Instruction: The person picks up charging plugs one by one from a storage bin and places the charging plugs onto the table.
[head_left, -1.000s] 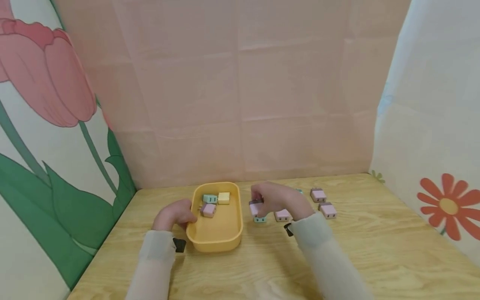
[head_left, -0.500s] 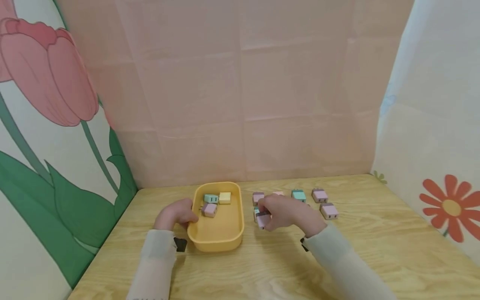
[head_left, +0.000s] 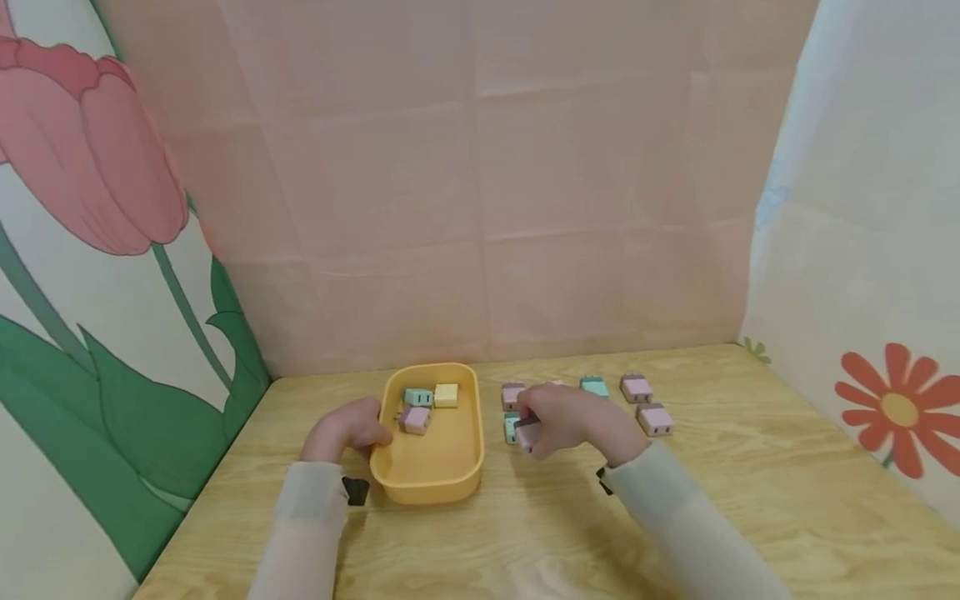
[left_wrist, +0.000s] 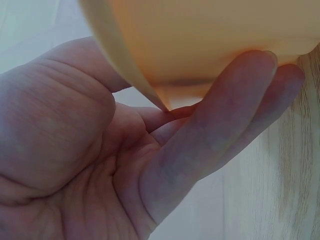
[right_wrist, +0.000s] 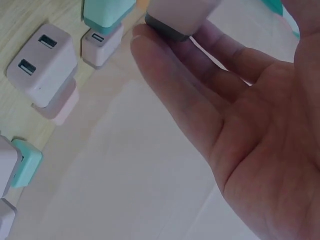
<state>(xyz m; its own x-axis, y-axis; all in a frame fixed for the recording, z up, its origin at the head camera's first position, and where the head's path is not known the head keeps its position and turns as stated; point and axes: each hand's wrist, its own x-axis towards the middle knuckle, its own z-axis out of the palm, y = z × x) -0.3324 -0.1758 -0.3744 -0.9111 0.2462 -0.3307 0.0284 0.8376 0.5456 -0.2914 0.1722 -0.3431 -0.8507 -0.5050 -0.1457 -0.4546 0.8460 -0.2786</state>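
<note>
My left hand [head_left: 352, 427] grips the left wall of a yellow plastic bin [head_left: 427, 467]; in the left wrist view its fingers [left_wrist: 215, 115] lie along the bin's outside. Inside the bin sit a teal charger plug [head_left: 417, 397], a yellow one [head_left: 446, 395] and a lilac one [head_left: 416, 420]. Right of the bin, my right hand [head_left: 570, 419] pinches a lilac USB charger plug [head_left: 527, 436] low over the table, its dark end showing between the fingertips in the right wrist view. Just left of it lies a teal charger plug [head_left: 512, 428].
Behind the right hand lie a lilac charger [head_left: 513, 396], a mostly hidden pink one [head_left: 553, 383] and a teal one [head_left: 594, 386]. Farther right are two lilac chargers, one behind [head_left: 636, 387] and one nearer [head_left: 655, 419]. A pink cloth backdrop [head_left: 480, 208] rises behind the wooden table [head_left: 450, 542].
My right hand has moved toward me and slightly right with the lilac charger, uncovering chargers behind it. Over the last half second it barely moves. The left hand stays on the bin.
</note>
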